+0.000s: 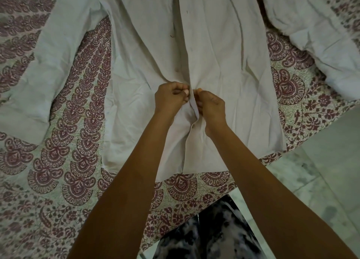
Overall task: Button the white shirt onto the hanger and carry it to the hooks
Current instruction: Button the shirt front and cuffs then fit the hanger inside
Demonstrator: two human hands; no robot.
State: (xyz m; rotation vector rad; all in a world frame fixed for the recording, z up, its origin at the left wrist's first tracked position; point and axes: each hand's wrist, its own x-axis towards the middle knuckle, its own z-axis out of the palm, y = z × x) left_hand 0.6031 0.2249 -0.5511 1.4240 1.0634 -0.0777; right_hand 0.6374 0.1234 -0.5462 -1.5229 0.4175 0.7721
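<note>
White shirt [224,54] lies flat on a patterned bedspread [78,161]. Left hand [171,99] and right hand [210,105] pinch its placket edges low down. Upper buttons [172,36] look unfastened. Hanger and hooks unseen.

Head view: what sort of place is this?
Probably a bedroom in a home: the white shirt lies spread flat on a maroon paisley-printed bedspread over what looks like a bed, with pale stone floor tiles beside its edge.
</note>
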